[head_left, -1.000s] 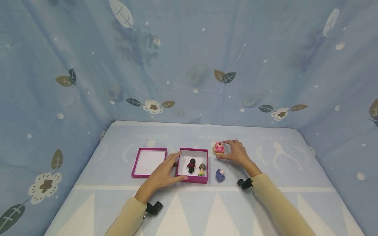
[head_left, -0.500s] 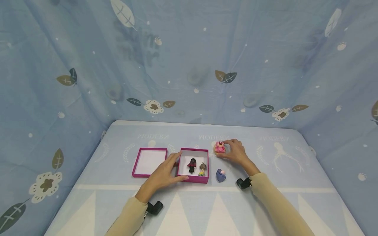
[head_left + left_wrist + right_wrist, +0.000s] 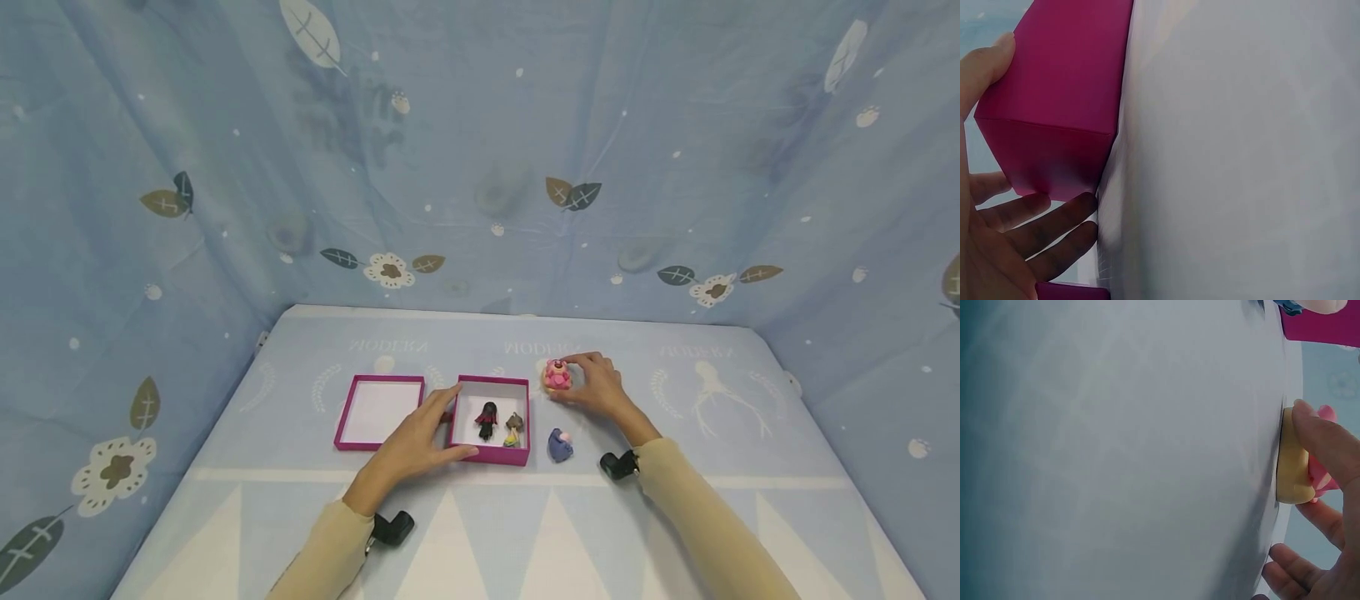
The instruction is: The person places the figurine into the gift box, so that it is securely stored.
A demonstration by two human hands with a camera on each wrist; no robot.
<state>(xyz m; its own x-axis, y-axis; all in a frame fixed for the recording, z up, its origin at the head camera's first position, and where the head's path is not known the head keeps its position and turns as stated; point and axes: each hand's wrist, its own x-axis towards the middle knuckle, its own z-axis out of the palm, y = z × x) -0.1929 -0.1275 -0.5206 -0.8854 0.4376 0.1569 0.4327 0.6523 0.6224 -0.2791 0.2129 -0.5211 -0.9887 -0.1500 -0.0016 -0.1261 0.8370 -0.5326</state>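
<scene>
The left hand's grip (image 3: 416, 442) hides the four-o'clock corner of the magenta lid (image 3: 386, 378) and part of the nine-o'clock wall of the magenta box (image 3: 504, 457); features of the dark-haired doll (image 3: 487, 421) are too small to tell. The right-wrist view cuts off the blue figurine (image 3: 1310, 305) between one and two o'clock.

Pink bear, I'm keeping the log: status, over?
Left grip holding magenta box. Right grip pinching pink bear, outside box. Blue figure nearby, not between bear and box.

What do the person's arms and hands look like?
The left sleeve and right sleeve are long and beige. Worn at their ends are a stubby black left camera and right camera. The left hand and right hand are bare.
</scene>
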